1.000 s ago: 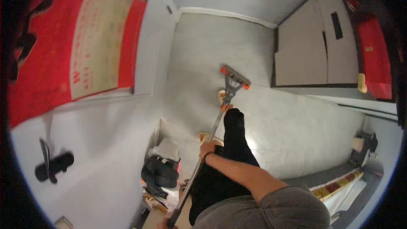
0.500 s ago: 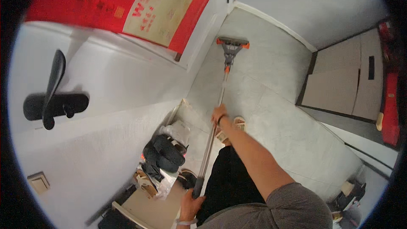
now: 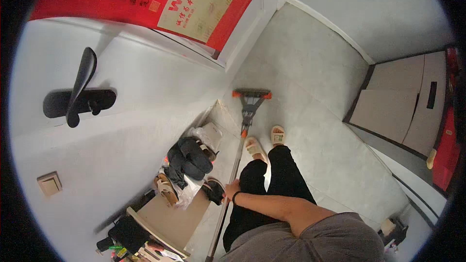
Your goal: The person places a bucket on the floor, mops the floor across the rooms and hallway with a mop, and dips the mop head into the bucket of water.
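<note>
My right hand (image 3: 232, 191), with a dark band at its wrist, is closed around the pale metal pole of a sponge mop (image 3: 249, 106). The mop's grey head with orange ends rests on the grey floor, ahead of my feet in beige slippers (image 3: 277, 136). From there the pole slants down past my left leg to the lower edge of the picture. My left hand is out of sight, as is the pole's grip end. Close to my right hand, on its left, lies a dark shoe (image 3: 212, 190).
On the left, a beige shoe cabinet (image 3: 167, 218) carries shoes and plastic bags beside the white wall. A door with a black handle (image 3: 80, 102) and a red hanging scroll (image 3: 111, 0) are at upper left. A grey-beige cabinet (image 3: 386, 116) stands at right.
The mop head has come back along the floor toward my feet. My right hand has moved down and left with the pole, and my left hand has dropped out of view.
</note>
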`<action>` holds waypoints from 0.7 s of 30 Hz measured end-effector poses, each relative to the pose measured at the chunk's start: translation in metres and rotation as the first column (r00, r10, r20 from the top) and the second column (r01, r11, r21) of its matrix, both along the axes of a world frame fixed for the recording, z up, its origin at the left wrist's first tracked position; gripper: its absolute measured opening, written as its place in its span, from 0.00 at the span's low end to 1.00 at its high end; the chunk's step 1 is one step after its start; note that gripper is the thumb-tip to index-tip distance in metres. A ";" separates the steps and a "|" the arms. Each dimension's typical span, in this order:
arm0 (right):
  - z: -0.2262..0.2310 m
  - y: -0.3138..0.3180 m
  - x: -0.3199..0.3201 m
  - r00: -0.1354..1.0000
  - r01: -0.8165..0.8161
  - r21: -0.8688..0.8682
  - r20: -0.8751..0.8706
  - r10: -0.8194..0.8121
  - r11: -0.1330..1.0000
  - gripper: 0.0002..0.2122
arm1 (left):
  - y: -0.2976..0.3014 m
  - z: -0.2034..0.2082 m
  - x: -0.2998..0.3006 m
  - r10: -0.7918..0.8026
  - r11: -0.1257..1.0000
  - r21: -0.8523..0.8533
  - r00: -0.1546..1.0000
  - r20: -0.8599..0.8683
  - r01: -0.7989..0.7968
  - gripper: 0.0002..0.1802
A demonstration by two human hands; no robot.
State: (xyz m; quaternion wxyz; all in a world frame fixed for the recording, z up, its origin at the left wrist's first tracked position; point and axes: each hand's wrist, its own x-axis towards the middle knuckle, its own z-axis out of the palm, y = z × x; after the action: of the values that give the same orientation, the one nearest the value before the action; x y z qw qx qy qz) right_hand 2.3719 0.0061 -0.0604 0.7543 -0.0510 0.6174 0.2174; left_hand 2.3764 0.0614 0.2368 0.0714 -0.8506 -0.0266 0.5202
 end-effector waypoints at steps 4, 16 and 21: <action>-0.053 -0.037 -0.017 0.981 0.190 -0.434 0.127 -0.149 0.881 0.14 | 0.025 0.010 -0.002 -0.017 0.995 0.093 0.999 -0.040 0.021 0.15; -0.087 0.070 0.013 0.318 -0.584 -0.812 -0.251 0.914 -0.020 0.11 | 0.154 0.007 0.061 -0.185 0.906 -0.341 0.959 0.214 0.251 0.08; -0.123 0.208 0.045 0.990 0.118 -0.392 -0.030 -0.141 0.912 0.09 | 0.270 0.004 0.112 0.097 0.954 -0.290 0.993 0.075 -0.071 0.08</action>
State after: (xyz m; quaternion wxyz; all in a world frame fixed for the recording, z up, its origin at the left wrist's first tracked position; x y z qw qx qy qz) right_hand 2.4168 0.2139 -0.1839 0.7237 -0.1525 0.6718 0.0411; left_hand 2.4885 0.3313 0.2410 -0.0758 -0.8722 0.0098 0.4832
